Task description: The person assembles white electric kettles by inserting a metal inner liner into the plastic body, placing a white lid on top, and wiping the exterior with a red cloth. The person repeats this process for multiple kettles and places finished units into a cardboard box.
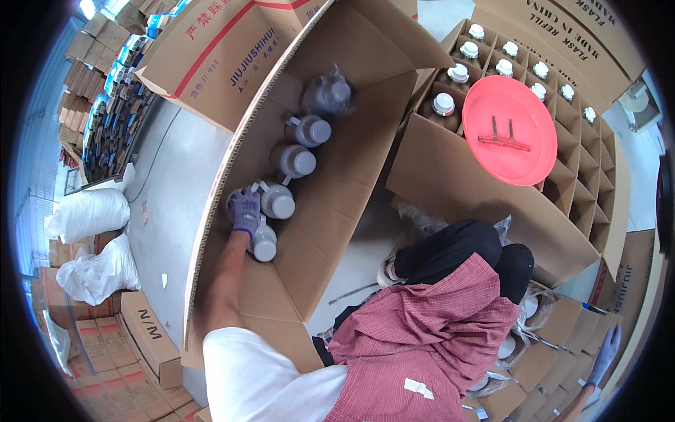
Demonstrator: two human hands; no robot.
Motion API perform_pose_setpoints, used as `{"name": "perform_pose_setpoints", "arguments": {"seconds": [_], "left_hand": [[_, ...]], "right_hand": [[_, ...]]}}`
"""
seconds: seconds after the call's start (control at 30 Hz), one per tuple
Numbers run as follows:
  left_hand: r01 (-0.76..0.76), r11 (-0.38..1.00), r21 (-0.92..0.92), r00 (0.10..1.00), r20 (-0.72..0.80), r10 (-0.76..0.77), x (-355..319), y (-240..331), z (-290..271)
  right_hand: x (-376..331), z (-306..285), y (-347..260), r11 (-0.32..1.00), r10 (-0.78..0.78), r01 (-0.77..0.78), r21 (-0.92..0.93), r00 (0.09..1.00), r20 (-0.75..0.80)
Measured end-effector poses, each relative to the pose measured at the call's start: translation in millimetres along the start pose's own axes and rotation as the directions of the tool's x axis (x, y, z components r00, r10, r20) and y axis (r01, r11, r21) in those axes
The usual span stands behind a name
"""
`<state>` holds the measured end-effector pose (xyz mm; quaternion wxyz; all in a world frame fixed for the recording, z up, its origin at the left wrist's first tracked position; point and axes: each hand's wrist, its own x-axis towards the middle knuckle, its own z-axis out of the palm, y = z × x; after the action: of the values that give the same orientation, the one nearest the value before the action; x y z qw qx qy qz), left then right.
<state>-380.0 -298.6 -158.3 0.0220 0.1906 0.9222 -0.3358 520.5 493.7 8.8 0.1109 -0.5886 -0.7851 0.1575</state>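
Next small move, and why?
I'd probably have the left hand steady the adjacent handled gray flask: that hand is among the flasks inside the open carton, while the right hand is well outside, apparently empty.

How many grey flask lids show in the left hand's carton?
5: the plastic-wrapped lid farthest, four nearer lids in line; the left hand may hide more.

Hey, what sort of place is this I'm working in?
Probably a warehouse or workshop floor: there's a big open carton with a row of handled jugs, a divided box holding white-capped bottles, and stacks of cardboard boxes at the left.
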Motion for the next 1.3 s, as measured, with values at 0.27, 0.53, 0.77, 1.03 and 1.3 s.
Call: {"name": "perform_pose_setpoints", "arguments": {"seconds": [0.27,0.53,0.77,1.03,1.3], "left_hand": [[-0.289,0.427,-0.857,0.952,-0.304,0.034,-92.9,3.1,-362.8],[-0.15,-0.816,-0.559,0.796,-0.558,0.236,-154.9,147.2,-391.4],[0.914,-0.286,-0.289,0.182,-0.34,0.923,-140.5,210.7,-382.6],[-0.839,0.456,-0.297,0.411,-0.895,0.172,-24.7,290.9,-461.9],[-0.145,-0.767,-0.626,0.414,-0.742,0.527,-220.8,282.9,-424.5]], "right_hand": [[-97.6,128.4,-509.5,0.625,-0.701,0.573,0.531,0.711,0.058],[-97.6,126.4,-527.6,-0.105,-0.435,0.04,0.994,0.897,-0.082],[-65.3,55.7,-377.1,-0.057,-0.293,0.321,0.945,0.9,-0.324],[-161.0,55.4,-479.9,0.41,-0.855,0.899,0.157,0.438,-0.277],[-250.6,117.4,-479.3,0.777,-0.596,0.626,0.065,0.765,-0.244]]}}
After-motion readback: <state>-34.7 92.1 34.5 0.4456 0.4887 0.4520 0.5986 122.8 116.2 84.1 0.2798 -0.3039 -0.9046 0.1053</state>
